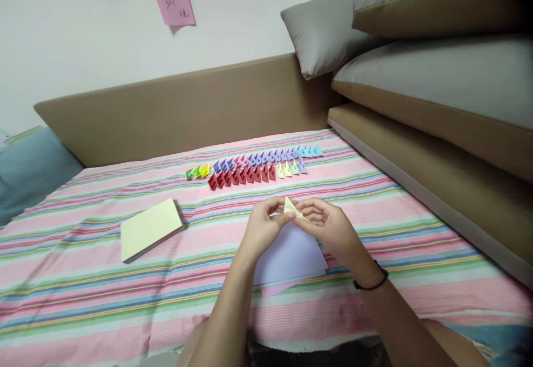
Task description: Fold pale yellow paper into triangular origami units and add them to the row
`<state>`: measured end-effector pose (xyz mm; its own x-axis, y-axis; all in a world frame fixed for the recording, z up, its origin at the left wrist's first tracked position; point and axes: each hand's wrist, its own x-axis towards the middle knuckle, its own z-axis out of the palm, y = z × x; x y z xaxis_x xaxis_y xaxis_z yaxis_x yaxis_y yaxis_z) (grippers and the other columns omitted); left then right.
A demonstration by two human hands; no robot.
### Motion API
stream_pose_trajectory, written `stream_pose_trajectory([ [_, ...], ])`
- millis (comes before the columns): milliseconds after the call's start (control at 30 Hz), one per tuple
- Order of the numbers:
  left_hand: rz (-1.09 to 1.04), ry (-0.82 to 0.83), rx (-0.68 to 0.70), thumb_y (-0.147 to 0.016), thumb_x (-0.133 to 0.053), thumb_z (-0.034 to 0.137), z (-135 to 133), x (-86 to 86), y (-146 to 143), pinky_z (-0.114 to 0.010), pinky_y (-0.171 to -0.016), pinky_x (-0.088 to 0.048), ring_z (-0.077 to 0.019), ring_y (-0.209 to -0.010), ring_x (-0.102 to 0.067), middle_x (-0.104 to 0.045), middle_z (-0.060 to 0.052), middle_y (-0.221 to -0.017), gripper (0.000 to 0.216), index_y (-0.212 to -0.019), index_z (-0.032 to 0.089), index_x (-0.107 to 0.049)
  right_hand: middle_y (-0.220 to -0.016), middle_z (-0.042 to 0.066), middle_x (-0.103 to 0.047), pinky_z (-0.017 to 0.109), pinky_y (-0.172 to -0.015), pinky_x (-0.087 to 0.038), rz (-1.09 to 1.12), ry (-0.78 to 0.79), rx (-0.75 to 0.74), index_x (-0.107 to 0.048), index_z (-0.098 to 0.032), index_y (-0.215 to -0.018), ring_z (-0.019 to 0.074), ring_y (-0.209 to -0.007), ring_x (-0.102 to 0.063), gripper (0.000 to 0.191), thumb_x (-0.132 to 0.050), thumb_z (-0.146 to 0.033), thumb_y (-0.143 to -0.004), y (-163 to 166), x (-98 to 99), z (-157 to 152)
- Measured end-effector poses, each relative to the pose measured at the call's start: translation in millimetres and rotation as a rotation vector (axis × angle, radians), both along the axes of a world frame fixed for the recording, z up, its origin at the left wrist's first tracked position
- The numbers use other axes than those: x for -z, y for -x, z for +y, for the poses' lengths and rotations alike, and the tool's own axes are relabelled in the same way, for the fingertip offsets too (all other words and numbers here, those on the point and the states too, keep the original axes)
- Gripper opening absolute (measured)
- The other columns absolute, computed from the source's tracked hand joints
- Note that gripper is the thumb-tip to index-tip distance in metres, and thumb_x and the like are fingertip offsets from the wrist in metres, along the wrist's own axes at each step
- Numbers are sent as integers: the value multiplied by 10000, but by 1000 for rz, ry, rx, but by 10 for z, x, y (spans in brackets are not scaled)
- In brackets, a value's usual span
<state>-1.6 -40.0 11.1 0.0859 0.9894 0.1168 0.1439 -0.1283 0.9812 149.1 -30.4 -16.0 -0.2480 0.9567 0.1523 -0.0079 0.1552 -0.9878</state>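
Forearms nearest me are meeting over the lilac sheet point(291, 259); I'm judging a fold is being pinched. Left hand point(262, 228) and right hand point(328, 225) are both curling narrow, fingertips gripping 1 yellow piece point(291, 207) between them, above the cloth point(83, 289). Sharpening that crease is calling for a steady 2-handed pinch.

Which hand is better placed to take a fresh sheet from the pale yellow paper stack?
Probably the left hand: the pale yellow paper stack lies on its side, while the right hand sits farther away; both pinch the small folded yellow paper piece.
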Motion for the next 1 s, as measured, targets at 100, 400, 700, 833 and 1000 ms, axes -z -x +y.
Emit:
stream_pose_trajectory([
  [100, 152, -27, 67, -692, -616, 132, -9, -22, 51, -228, -654, -441, -141, -750, -578, -665, -37, -846, 270, -951, 163, -684, -761, 42, -680, 281, -663, -509, -82, -67, 14, -603, -178, -860, 182, -747, -653, 199, -666, -306, -721, -25, -11, -21],
  [400, 105, -17, -51, -686, -683, 309, -20, -26, 38, -209, -505, -375, -95, -530, -477, -625, -21, -620, 197, -766, 132, -719, -660, 18, -671, 255, -517, -479, 58, 45, 27, -617, -155, -907, 162, -595, -628, 342, -727, -356, -653, -81, -39, 25],
  [700, 122, 39, -13, -709, -641, 243, 17, 10, 42, -241, -580, -491, -143, -594, -615, -700, -52, -685, 166, -801, 140, -733, -759, 43, -716, 311, -654, -545, -35, -19, 109, -697, -176, -841, 214, -734, -680, 166, -644, -290, -732, -169, -19, 72],
  [833, 64, 89, -7, -721, -618, 215, 19, 12, 7, -263, -617, -514, -159, -611, -649, -701, -56, -686, 175, -835, 126, -715, -808, 30, -718, 297, -667, -550, -77, -44, 77, -698, -188, -908, 191, -717, -685, 193, -563, -266, -794, -211, -58, 76],
  [1000, 245, 37, 25, -660, -687, 262, -21, 12, -24, -240, -574, -460, -164, -622, -623, -688, -42, -669, 165, -773, 142, -700, -788, 26, -723, 300, -645, -547, -159, -113, 103, -717, -204, -867, 199, -703, -687, 176, -566, -246, -787, -216, -66, 48],
])
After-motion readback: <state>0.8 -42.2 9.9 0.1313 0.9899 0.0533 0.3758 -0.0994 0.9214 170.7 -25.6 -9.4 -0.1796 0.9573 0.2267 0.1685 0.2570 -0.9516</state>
